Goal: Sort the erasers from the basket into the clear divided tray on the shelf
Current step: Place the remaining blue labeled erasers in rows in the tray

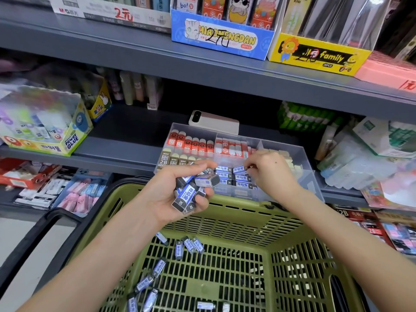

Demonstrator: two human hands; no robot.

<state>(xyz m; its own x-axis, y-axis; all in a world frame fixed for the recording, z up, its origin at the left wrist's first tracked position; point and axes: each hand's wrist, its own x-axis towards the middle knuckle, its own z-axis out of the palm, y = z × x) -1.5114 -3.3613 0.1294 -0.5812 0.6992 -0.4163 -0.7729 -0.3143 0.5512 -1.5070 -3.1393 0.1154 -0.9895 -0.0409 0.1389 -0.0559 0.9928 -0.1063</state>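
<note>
My left hand [180,190] grips a bunch of blue-and-black erasers [191,190] above the far rim of the green basket [236,221]. My right hand [267,170] reaches into the clear divided tray [299,158] on the shelf, fingertips pinching a blue eraser [239,169] at the top of a stack in the front middle compartment. Several more blue erasers [190,244] lie loose on the basket floor. Other tray compartments hold red erasers [193,145], brown 2B erasers [166,159] and pale ones [283,154].
A phone [213,121] lies on the shelf behind the tray. A glue display box [45,129] stands at the left, green packs [304,119] and wrapped goods at the right. The shelf edge above [202,70] overhangs. The basket's black handle [45,233] hangs left.
</note>
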